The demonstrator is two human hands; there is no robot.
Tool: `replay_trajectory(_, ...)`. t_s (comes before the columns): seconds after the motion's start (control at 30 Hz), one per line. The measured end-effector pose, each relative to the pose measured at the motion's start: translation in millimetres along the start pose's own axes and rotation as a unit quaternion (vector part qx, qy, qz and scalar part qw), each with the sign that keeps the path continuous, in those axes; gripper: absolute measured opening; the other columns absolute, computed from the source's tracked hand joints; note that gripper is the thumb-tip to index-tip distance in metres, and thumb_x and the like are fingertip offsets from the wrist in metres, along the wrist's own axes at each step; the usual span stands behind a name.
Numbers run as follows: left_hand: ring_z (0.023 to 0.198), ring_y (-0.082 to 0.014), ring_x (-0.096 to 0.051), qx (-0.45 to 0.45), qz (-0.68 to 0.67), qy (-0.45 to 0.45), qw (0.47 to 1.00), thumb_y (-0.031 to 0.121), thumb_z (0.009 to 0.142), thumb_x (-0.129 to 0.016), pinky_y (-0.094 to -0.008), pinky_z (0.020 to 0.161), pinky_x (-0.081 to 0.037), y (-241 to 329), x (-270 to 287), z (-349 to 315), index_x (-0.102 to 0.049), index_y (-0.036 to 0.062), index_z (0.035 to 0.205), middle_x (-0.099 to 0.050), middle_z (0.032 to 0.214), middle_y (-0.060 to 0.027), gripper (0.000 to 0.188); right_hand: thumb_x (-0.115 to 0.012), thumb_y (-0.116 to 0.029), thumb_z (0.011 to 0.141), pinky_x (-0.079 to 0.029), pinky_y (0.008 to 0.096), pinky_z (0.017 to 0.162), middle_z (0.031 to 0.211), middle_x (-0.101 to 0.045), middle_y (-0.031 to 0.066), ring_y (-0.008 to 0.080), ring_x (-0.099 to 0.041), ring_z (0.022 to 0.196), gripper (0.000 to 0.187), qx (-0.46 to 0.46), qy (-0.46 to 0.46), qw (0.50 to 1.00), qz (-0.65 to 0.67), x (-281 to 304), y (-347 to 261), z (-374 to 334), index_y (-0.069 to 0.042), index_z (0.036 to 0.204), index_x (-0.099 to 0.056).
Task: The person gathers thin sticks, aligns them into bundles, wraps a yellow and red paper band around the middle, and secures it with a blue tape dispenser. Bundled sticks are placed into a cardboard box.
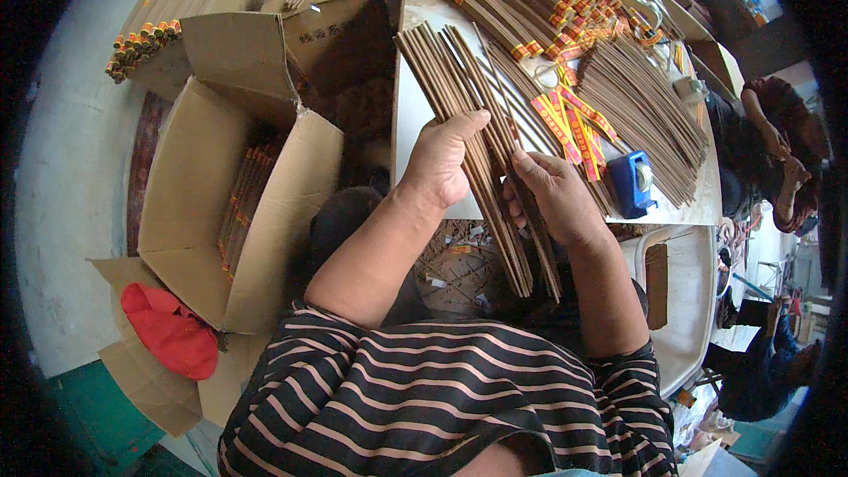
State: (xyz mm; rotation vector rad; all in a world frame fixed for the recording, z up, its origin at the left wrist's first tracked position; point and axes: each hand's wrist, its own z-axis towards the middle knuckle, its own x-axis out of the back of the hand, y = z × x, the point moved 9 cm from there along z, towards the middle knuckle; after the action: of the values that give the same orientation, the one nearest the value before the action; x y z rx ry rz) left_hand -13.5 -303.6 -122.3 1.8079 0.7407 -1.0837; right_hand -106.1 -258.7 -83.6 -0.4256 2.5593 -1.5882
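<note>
My left hand is closed round a bundle of long thin brown incense sticks, its thumb lying across the top. Close beside it, my right hand grips a smaller part of the sticks, thumb on top and fingertips curled beneath. The two groups lie side by side at a slant, over the near edge of the white table. Right of my hands are red and yellow printed paper bands, a blue tape dispenser and a wide spread of loose sticks.
Banded stick bundles cover the table's far side. On my left stands an open cardboard box holding bundles, with a red cloth item by its flap. A white tub sits right. Other people are at far right.
</note>
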Motion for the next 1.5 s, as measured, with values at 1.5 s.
replay_trajectory(1.5,0.073,-0.0146,-0.059,-0.137,0.431,-0.251,0.856,0.007,0.077,-0.065,-0.0278,0.068,-0.048,62.7,-150.6,-24.7,-0.054,0.0008,0.100,-0.058,0.078,-0.0050,0.027,-0.067,-0.010,0.077,-0.044,0.0254,0.057,0.081,-0.055,0.0017,0.0110,-0.051,0.068,0.027,0.214,-0.104,0.971,0.024,-21.1,-52.0,38.4,-0.002,0.100,-0.056)
